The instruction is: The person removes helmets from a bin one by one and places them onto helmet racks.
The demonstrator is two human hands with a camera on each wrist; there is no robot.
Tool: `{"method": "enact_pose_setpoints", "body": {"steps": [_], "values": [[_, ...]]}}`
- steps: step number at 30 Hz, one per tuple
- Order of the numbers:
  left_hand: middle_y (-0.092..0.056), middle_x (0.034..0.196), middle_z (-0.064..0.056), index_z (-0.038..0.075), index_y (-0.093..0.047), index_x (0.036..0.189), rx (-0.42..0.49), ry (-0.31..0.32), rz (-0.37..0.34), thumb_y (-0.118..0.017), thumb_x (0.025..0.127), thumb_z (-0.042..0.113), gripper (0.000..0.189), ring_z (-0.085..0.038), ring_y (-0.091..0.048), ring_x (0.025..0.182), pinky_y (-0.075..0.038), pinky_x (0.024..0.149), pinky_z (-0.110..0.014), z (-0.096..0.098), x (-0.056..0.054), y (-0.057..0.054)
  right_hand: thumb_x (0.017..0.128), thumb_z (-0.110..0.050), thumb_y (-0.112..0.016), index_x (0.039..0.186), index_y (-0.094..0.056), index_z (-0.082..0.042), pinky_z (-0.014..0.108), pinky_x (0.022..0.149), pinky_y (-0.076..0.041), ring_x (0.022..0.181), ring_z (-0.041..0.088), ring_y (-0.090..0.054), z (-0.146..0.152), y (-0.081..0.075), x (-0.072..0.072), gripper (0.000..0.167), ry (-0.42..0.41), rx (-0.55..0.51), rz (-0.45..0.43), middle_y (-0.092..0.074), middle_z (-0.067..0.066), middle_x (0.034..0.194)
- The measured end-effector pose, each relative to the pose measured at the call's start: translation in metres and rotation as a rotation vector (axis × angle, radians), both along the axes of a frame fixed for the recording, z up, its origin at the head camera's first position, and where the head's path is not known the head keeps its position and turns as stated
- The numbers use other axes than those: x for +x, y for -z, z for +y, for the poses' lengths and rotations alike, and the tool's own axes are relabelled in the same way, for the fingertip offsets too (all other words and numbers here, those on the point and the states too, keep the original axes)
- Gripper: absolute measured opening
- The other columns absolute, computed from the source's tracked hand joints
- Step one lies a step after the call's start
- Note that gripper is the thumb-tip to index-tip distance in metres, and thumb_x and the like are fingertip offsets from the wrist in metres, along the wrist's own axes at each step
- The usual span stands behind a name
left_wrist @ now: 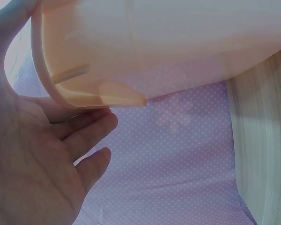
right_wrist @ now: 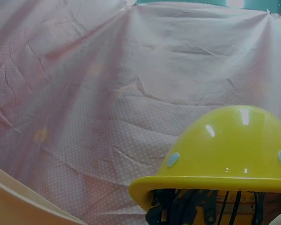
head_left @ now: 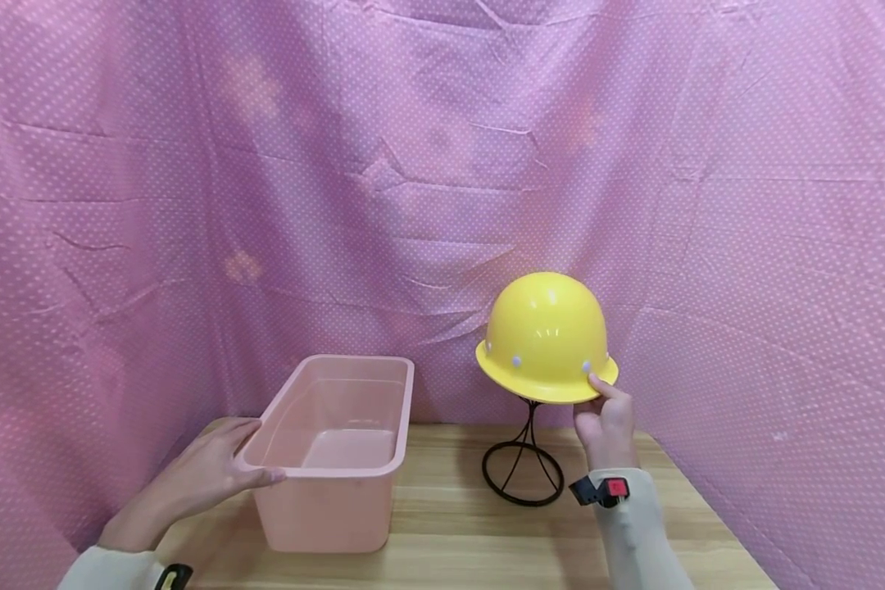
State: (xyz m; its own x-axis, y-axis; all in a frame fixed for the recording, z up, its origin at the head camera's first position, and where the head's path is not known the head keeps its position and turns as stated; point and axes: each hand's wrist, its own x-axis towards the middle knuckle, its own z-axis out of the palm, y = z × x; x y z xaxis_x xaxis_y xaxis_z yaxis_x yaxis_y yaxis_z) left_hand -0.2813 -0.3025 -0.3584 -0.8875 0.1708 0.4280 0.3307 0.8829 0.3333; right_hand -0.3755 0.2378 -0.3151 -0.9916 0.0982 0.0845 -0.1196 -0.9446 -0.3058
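Note:
A yellow hard hat (head_left: 547, 332) is over a black wire stand (head_left: 524, 474); whether it rests on the stand's hidden top I cannot tell. My right hand (head_left: 609, 419) pinches the hat's brim at its near right side, thumb above and fingers underneath. Black straps show below the brim of the hard hat (right_wrist: 229, 145) in the right wrist view. On the left stands a pink plastic bin (head_left: 324, 512), its inside bare. My left hand (head_left: 210, 467) holds the bin's near left corner, thumb along the front. In the left wrist view, the rim lies between thumb and fingers.
A wooden tabletop (head_left: 450, 533) lies under the bin and the stand. Pink dotted cloth (head_left: 442, 164) hangs behind the table and along both sides. The bin stands to the left of the stand, with a gap between them.

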Motion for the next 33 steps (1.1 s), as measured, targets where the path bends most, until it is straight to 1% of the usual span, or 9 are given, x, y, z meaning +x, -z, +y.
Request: {"method": "enact_pose_setpoints", "body": {"steps": [6,10,12,17,20,24,26,29,33], "values": [[-0.053,0.143,-0.030,-0.011,-0.047,0.143,0.010,-0.002,-0.008,-0.076,0.079,0.063,0.102,-0.051,-0.046,0.134,-0.040,0.104,-0.071,0.000,0.000,0.000,0.102,0.007,-0.043,0.161,-0.026,-0.021,0.020,0.121,-0.036,0.148,0.006,-0.039,-0.001,0.008,0.000,0.067,0.005,0.033,-0.027,-0.044,-0.008,0.157],[-0.053,0.144,-0.028,-0.009,-0.048,0.144,0.016,0.003,-0.009,-0.075,0.080,0.064,0.101,-0.049,-0.044,0.136,-0.039,0.104,-0.072,-0.002,-0.001,-0.001,0.103,0.005,-0.040,0.161,-0.025,-0.021,0.019,0.121,-0.036,0.148,0.005,-0.038,-0.003,0.013,-0.001,0.065,0.012,0.073,-0.020,-0.041,-0.010,0.158],[-0.053,0.145,-0.027,-0.008,-0.048,0.144,0.016,0.010,-0.006,-0.075,0.080,0.065,0.100,-0.048,-0.043,0.136,-0.038,0.105,-0.072,-0.002,-0.002,-0.002,0.103,0.004,-0.041,0.160,-0.027,-0.020,0.019,0.120,-0.038,0.147,0.006,-0.040,-0.004,0.016,-0.002,0.064,0.020,0.084,-0.024,-0.043,-0.009,0.156],[-0.053,0.144,-0.029,-0.010,-0.049,0.143,0.008,0.008,0.002,-0.076,0.079,0.063,0.100,-0.049,-0.043,0.136,-0.037,0.106,-0.071,-0.002,-0.003,-0.003,0.103,0.005,-0.043,0.160,-0.027,-0.018,0.019,0.116,-0.042,0.136,0.006,-0.050,-0.006,0.022,-0.001,0.063,0.032,0.143,-0.050,-0.054,-0.007,0.141],[-0.054,0.143,-0.029,-0.010,-0.049,0.143,0.006,0.006,0.000,-0.076,0.080,0.063,0.100,-0.049,-0.044,0.135,-0.038,0.106,-0.070,-0.002,-0.004,-0.004,0.103,0.004,-0.042,0.161,-0.022,-0.017,0.018,0.116,-0.041,0.131,0.005,-0.053,-0.005,0.025,0.001,0.064,0.030,0.188,-0.047,-0.054,-0.008,0.137],[-0.053,0.143,-0.028,-0.008,-0.051,0.143,0.013,0.012,-0.012,-0.075,0.080,0.065,0.099,-0.048,-0.043,0.136,-0.038,0.106,-0.071,-0.001,-0.005,-0.003,0.102,0.005,-0.043,0.160,-0.025,-0.016,0.019,0.115,-0.043,0.130,0.006,-0.054,0.000,0.022,0.003,0.064,0.032,0.180,-0.055,-0.052,-0.006,0.140],[-0.053,0.144,-0.028,-0.008,-0.051,0.142,0.020,0.010,-0.019,-0.075,0.079,0.065,0.100,-0.048,-0.043,0.136,-0.038,0.106,-0.071,-0.001,-0.004,-0.002,0.102,0.005,-0.043,0.157,-0.031,-0.018,0.020,0.112,-0.047,0.129,0.007,-0.055,0.004,0.019,0.003,0.061,0.028,0.170,-0.064,-0.056,-0.005,0.137],[-0.053,0.144,-0.028,-0.009,-0.050,0.143,0.021,0.002,-0.020,-0.076,0.079,0.064,0.101,-0.048,-0.043,0.136,-0.037,0.107,-0.071,-0.001,-0.003,-0.001,0.103,0.003,-0.043,0.155,-0.035,-0.018,0.020,0.110,-0.048,0.130,0.007,-0.055,0.008,0.015,0.001,0.056,0.006,0.198,-0.047,-0.059,-0.006,0.135],[-0.053,0.144,-0.028,-0.008,-0.051,0.143,0.012,0.009,-0.008,-0.075,0.079,0.065,0.100,-0.048,-0.043,0.136,-0.037,0.106,-0.072,-0.001,-0.002,-0.001,0.104,0.000,-0.045,0.152,-0.037,-0.017,0.020,0.108,-0.050,0.125,0.007,-0.058,0.010,0.015,0.001,0.052,-0.014,0.235,-0.036,-0.060,-0.006,0.131]]}}
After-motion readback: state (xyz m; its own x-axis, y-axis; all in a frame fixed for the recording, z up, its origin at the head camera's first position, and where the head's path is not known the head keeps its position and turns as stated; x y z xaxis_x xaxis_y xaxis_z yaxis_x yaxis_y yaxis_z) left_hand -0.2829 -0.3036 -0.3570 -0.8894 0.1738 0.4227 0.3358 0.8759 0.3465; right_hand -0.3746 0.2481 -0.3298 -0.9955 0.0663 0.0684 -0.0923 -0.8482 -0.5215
